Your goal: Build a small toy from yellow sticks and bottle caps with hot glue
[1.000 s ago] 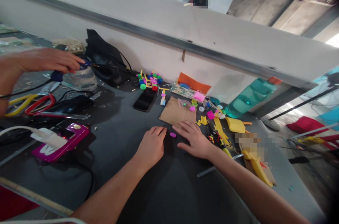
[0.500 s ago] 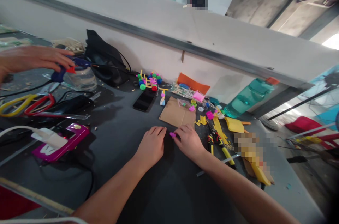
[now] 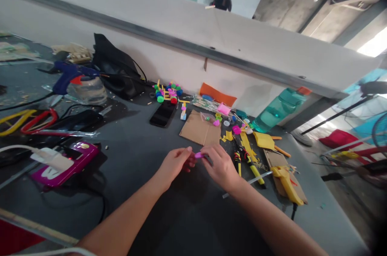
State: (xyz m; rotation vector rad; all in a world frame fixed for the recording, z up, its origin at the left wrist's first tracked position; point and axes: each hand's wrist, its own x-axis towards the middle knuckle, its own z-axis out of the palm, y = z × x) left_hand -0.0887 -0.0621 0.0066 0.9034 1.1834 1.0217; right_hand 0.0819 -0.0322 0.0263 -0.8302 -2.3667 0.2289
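My right hand (image 3: 220,164) pinches a small purple plastic piece (image 3: 198,155) between thumb and fingertips, just above the dark table (image 3: 136,155). My left hand (image 3: 175,165) is close on the other side of that piece, thumb raised and fingers apart below it. I cannot tell whether its fingertips touch the piece. Beyond both hands lies a flat sheet of cardboard (image 3: 195,131). Small coloured plastic parts (image 3: 218,119) are scattered at its right edge. Pliers with yellow and black handles (image 3: 255,169) lie beside my right forearm.
A blue glue gun (image 3: 68,74) rests by a clear jar (image 3: 89,88); a yellow glue gun (image 3: 287,183) lies at right. A phone (image 3: 163,114), a coloured wheeled toy (image 3: 167,92), a teal bottle (image 3: 279,109) and a magenta power box (image 3: 69,163) surround the work area.
My left hand has turned, thumb up with fingers showing beneath, and moved nearer the purple piece. At far left, another person's hand has let go of the blue glue gun and left view.
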